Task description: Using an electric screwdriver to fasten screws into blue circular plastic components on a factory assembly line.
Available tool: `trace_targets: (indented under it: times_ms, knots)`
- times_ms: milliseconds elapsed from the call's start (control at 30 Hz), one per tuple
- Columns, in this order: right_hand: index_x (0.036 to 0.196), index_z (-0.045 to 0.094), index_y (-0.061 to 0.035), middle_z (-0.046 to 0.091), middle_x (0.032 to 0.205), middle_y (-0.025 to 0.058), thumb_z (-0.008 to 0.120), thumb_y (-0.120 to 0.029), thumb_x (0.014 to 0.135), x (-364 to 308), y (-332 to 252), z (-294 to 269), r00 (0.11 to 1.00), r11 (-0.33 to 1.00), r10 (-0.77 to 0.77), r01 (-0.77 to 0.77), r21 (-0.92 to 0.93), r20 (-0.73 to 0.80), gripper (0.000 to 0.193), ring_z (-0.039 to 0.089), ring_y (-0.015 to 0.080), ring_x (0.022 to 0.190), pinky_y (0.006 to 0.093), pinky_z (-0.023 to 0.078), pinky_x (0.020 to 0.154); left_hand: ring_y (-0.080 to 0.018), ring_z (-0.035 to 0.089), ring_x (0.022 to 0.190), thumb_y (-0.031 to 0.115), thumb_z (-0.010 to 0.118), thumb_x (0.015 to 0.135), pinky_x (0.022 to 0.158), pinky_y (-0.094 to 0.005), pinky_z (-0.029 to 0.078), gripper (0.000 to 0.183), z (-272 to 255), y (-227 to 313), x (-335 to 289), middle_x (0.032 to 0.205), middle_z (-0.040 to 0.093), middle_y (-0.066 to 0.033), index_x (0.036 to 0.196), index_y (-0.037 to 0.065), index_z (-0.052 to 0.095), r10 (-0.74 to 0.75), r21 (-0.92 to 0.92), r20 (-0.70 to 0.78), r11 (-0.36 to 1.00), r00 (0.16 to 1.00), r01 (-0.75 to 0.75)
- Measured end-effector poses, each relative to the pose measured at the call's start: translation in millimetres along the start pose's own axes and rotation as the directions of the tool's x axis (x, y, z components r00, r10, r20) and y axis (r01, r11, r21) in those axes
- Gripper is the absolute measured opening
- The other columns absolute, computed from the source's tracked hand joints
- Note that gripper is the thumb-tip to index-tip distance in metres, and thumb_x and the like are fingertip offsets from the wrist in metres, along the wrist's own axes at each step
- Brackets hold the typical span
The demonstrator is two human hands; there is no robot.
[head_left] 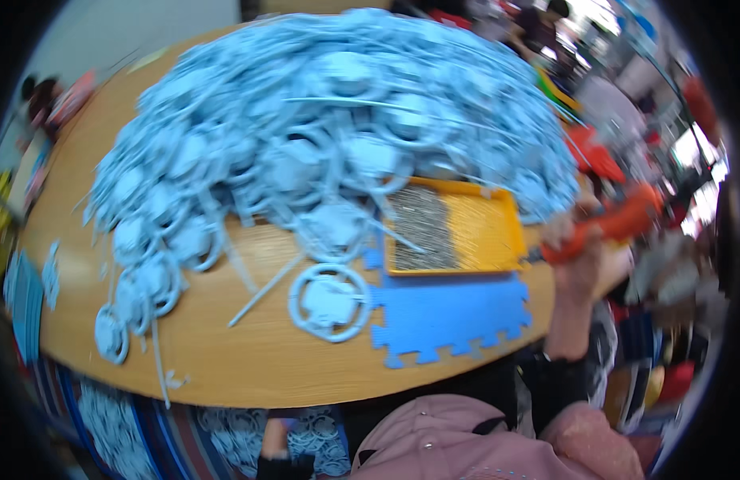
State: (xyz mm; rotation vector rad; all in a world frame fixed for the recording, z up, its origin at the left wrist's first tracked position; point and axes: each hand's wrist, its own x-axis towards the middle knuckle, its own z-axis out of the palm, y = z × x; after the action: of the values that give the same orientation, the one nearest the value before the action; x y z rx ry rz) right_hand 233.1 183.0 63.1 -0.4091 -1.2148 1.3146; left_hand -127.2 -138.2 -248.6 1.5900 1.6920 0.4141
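Observation:
An orange power screwdriver (606,226) is in my right hand (574,240), whose fingers wrap round it. Its dark tip is by the right front corner of a yellow tray (486,270). Many small metal screws (422,228) lie in the tray's left half. The tray rests on a blue foam mat (450,316). My left hand (276,436) is low, below the table's front edge, over light blue plastic parts (318,436); its fingers are hidden. Nearest on the table lies one round light blue plastic part (330,302) with a ring around its middle.
A large heap of light blue plastic parts (330,88) covers the back of the wooden table (250,360). Loose parts and thin strips reach toward the front left. Bins of similar parts (114,428) stand below the front edge. Another person (538,28) is at the far right.

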Motion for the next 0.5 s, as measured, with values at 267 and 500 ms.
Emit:
trace_targets:
  times_ms: [267, 500]
  knots:
    - [0.105, 0.053, -0.0055, 0.056, 0.077, 0.0049, 0.067, -0.025, 0.089, -4, -18, -31, 0.990, 0.980, -0.073, 0.048, -0.195, -0.123, 0.029, 0.055, 0.0161, 0.068, 0.0306, 0.045, 0.065, -0.0354, 0.056, 0.108, 0.012, 0.074, 0.068, 0.092, -0.0404, 0.045, 0.048, -177, 238, 13, 0.112, 0.059, -0.0210, 0.113, 0.001, 0.060, 0.367, -0.127, -0.195, 0.910, 0.909, -0.394]
    - [0.100, 0.051, -0.0070, 0.056, 0.078, 0.0022, 0.075, -0.017, 0.083, 3, -8, -69, 0.974, 0.988, -0.122, 0.102, -0.115, -0.189, 0.031, 0.057, 0.0117, 0.062, 0.0257, 0.048, 0.057, -0.0388, 0.050, 0.112, 0.015, 0.078, 0.063, 0.091, -0.0441, 0.046, 0.053, -176, 262, 104, 0.117, 0.054, -0.0227, 0.112, 0.002, 0.062, 0.376, 0.489, -0.237, 0.843, 0.896, -0.225]
